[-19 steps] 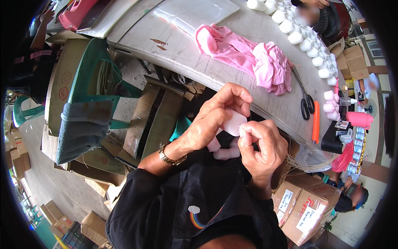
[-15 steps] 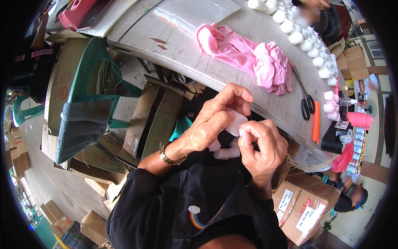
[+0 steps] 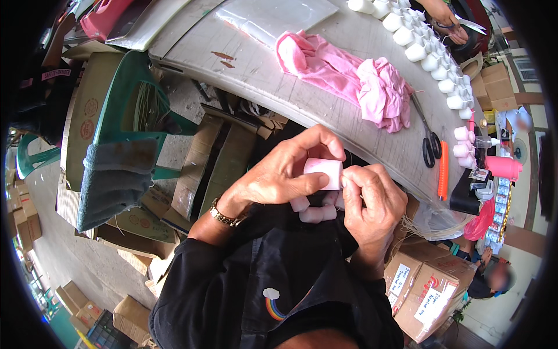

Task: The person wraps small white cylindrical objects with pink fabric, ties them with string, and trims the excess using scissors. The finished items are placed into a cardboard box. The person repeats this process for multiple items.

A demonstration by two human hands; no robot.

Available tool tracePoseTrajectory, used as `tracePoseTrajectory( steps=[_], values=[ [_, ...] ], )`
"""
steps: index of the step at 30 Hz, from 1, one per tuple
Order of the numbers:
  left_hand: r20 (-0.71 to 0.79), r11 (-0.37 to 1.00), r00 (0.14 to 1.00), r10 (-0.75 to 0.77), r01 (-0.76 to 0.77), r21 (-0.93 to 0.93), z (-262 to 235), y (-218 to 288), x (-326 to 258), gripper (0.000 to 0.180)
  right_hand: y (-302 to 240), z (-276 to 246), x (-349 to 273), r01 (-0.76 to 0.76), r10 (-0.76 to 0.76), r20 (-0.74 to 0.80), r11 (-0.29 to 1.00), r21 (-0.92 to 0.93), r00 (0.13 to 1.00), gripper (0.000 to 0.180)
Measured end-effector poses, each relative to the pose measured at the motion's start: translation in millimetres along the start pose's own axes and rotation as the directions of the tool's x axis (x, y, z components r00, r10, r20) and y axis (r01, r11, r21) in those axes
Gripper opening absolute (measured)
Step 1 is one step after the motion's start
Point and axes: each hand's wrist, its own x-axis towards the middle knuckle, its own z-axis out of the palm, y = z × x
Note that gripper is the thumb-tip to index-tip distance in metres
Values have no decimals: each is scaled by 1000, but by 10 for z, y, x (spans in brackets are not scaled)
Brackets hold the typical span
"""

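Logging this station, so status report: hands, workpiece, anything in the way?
Left hand holding pale pink piece. Right hand at its edge, grip unclear. More pink pieces below, seemingly not blocking.

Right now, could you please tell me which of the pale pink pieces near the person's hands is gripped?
The uppermost piece, clasped by the left hand; the other pieces sit lower, nearer the black clothing.
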Motion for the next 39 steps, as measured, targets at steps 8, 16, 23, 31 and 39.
tracePoseTrajectory(
  steps=[8,16,23,31,39],
  values=[
    [-102,942,937,335,-331,53,100,-174,46,33,-32,13,0,38,-37,-47,999,34,998,10],
    [-93,795,839,536,-464,391,184,-224,98,34,-42,34,-37,-100,111,-75,986,137,991,10],
    [-176,863,853,491,-451,226,170,-194,125,31,-58,33,-38,-128,137,-30,968,218,990,16],
    [-172,884,870,462,-434,175,153,-198,133,30,-39,56,-67,-127,151,-62,949,289,987,19],
    [-91,915,914,396,-385,120,107,-180,135,27,20,91,-107,-174,226,-83,898,403,971,20]
  ],
)
